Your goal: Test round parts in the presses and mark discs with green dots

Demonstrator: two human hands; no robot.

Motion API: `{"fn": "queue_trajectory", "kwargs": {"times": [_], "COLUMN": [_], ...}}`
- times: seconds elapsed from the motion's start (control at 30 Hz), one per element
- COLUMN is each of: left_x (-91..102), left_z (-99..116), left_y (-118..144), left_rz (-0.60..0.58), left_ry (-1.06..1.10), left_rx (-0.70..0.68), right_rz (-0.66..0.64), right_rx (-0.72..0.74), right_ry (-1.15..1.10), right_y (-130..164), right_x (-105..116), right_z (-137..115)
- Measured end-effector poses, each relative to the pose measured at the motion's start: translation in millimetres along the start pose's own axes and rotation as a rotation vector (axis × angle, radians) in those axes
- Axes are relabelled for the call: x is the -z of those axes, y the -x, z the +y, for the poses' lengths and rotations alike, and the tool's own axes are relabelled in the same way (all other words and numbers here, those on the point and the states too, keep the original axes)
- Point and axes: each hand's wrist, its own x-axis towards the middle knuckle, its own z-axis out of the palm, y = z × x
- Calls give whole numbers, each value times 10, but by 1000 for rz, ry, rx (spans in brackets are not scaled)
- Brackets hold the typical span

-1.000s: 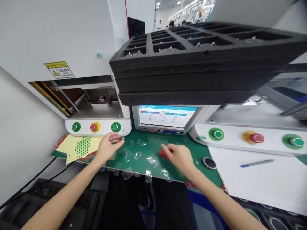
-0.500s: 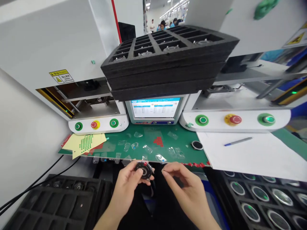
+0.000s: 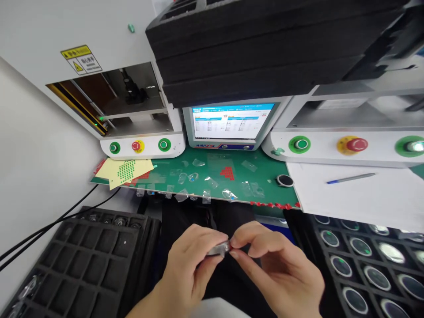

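Observation:
My left hand [image 3: 188, 263] and my right hand [image 3: 278, 267] meet low in the middle, over my lap, below the green mat [image 3: 265, 181]. Between their fingertips they pinch a small round dark part [image 3: 218, 248], seen edge-on with a shiny rim. The left fingers hold it from the left and below; the right thumb and forefinger touch its right edge. Another round black part [image 3: 285, 180] lies on the mat at the right.
Black foam trays stand at both sides: a mostly bare one [image 3: 89, 260] at left, one [image 3: 364, 260] with several round lens parts at right. Behind the mat are a screen [image 3: 232, 121], two machines with green and red buttons, stacked foam trays [image 3: 265, 48], white paper with a pen [image 3: 351, 178].
Both hands drew back from the mat toward my lap. The left picked up the round part, now turned edge-on, and the right fingers closed onto it. The view tilted down.

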Motion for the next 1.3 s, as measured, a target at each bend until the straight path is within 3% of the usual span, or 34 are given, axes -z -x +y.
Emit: {"fn": "queue_trajectory", "kwargs": {"times": [0.23, 0.5, 0.57, 0.73, 1.03, 1.3], "left_x": [102, 179, 175, 161, 183, 149], "left_z": [-24, -86, -106, -140, -196, -247], "left_y": [26, 69, 75, 61, 65, 38], "left_rz": [-47, -150, -140, -78, -93, -11], "left_ry": [-145, -149, -132, -51, -91, -184], "left_rx": [-129, -122, -124, -116, -144, -168], "right_rz": [-52, -332, -309, -112, -186, -198], "right_rx": [20, 13, 31, 138, 243, 308], "right_ry": [33, 55, 74, 142, 280, 649], "right_y": [26, -41, -29, 5, -81, -25], "right_x": [-28, 75, 58, -46, -10, -40], "right_z": [-6, 11, 19, 31, -25, -50]}}
